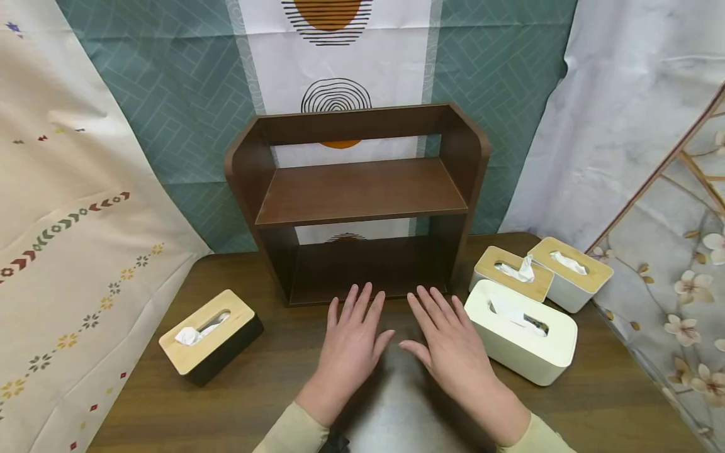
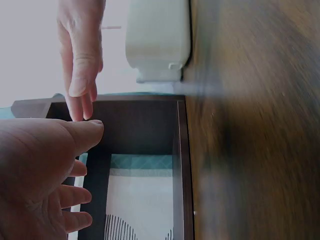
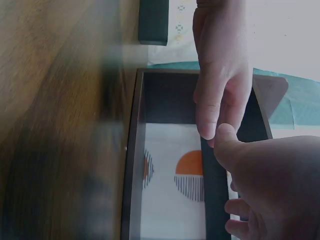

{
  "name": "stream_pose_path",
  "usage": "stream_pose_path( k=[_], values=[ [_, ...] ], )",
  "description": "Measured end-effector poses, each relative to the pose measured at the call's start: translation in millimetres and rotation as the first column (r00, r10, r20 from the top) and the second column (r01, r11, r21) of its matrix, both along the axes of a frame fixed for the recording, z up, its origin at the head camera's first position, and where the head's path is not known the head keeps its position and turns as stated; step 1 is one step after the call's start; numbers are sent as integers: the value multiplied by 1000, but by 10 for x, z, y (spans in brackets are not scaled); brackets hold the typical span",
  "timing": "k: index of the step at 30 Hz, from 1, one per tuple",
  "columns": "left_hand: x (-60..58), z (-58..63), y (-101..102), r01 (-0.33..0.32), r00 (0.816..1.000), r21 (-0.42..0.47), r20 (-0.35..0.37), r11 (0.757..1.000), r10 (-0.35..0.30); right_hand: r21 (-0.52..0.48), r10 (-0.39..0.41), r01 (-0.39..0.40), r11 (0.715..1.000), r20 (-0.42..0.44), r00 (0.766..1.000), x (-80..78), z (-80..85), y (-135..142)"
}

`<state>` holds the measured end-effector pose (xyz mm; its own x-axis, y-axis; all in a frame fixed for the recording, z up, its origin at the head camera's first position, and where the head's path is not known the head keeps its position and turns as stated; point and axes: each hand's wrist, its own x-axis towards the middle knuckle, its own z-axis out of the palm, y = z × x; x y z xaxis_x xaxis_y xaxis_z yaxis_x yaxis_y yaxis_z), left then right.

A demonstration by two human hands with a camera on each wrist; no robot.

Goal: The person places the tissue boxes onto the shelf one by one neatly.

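Observation:
Both hands are held over the table in front of a dark brown two-tier shelf (image 1: 362,189), palms down and holding nothing. The left hand (image 1: 354,346) has its fingers straight and pointed at the shelf's lower front edge. Beside it, the right hand (image 1: 447,340) is likewise stretched out, its thumb toward the left one. A white tissue box (image 1: 523,333) stands close to the right hand's outer side. In the left wrist view the left hand (image 2: 45,165) shows its thumb and fingertips before the shelf; the right wrist view shows the right hand (image 3: 280,180) similarly.
A black tissue box with a wooden lid (image 1: 212,336) sits at the left of the table (image 1: 272,390). On the right, behind the white box, are a wooden-lidded tissue box (image 1: 487,264) and another wooden-lidded tissue box (image 1: 589,270). Patterned cloth (image 1: 187,82) hangs behind the shelf.

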<state>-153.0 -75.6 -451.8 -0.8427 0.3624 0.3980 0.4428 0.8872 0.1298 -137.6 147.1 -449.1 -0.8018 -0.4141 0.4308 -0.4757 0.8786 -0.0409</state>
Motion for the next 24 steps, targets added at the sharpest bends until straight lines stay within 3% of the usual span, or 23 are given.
stream_pose_path(
  k=[8,24],
  values=[
    [-10,31,147,29,1000,-4,9,1000,-29,-31,-68,70,997,80,995,76,47,213],
    [-18,65,512,105,994,-25,5,994,-105,-102,-132,132,986,1,991,227,116,739]
  ],
)
